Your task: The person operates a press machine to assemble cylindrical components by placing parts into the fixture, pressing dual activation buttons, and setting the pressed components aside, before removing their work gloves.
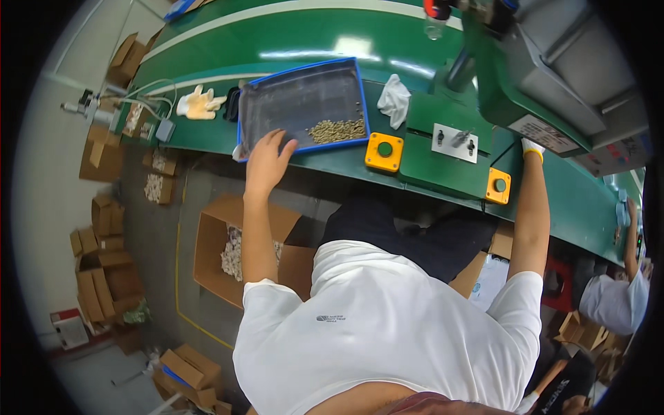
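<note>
My left hand (268, 160) is bare, at the near left edge of a blue-rimmed tray (277, 104). Its fingers are apart over the rim, and I see nothing in them. Small brass-coloured metal parts (337, 131) lie heaped in the tray's near right corner. My right hand (532, 147), in a white glove with a yellow cuff, reaches to the right side of a green press (498, 97); its fingers are hidden behind the press. Between my hands, a metal fixture plate (454, 143) with a post and dark screws sits on the press base.
Yellow boxes with green push buttons, one left (384, 152) and one right (498, 185), flank the base. A white cloth (394, 102) and a cream glove (200, 104) lie on the green bench. An open carton (214, 242) stands below. Another person (612, 301) sits at far right.
</note>
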Motion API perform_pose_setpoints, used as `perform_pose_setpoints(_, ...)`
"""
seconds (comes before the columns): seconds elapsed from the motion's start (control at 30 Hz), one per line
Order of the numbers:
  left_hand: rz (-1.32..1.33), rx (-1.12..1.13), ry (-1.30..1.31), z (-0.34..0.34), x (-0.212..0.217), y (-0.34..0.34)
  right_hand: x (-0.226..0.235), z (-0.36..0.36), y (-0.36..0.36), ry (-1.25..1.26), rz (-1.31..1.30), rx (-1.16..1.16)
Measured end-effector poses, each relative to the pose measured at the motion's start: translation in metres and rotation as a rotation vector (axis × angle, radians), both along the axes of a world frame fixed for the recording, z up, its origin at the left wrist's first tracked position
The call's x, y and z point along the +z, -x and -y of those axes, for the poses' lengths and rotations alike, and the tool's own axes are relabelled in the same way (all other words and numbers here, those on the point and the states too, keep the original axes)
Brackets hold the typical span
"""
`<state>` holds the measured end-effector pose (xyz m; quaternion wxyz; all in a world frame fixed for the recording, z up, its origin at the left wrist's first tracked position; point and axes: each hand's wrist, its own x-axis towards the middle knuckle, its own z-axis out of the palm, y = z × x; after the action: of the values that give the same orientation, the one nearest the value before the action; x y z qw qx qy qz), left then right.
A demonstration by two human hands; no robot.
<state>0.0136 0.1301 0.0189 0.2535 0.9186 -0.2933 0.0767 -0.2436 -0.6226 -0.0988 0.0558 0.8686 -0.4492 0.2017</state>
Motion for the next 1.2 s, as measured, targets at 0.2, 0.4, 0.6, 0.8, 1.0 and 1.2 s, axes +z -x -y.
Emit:
perform_pose_setpoints(0.2, -0.057, -0.439, 0.226, 0.042, 0.016, 0.049, 0.036, -0.041, -0.003, -0.374, 0.275, -0.093)
perform_pose_setpoints(0.4, 0.124, -0.019, 0.427, -0.014, 0.013, 0.018, 0.055, -0.183, 0.15, -0.235, 0.545, 0.265)
perform_pose_setpoints(0.6, -0.215, -0.238, 0.7, -0.027, 0.0, 0.089, 0.052, -0.388, 0.2, -1.013, 1.405, 0.315)
perform_pose_setpoints(0.8, -1.53, -0.718, 1.082, 0.128, -0.073, 0.264, 0.044, -0.572, 0.128, -2.32, 1.99, 0.752)
perform_pose_setpoints(1.0, -1.29, -0.621, 1.033, 0.135, -0.061, 0.266, 0.121, -0.59, 0.168, -1.823, 1.539, 0.779)
perform_pose_setpoints(1.2, -0.923, -0.594, 1.216, 0.124, 0.003, 0.216, 0.067, -0.611, 0.278, -1.943, 1.329, 0.351)
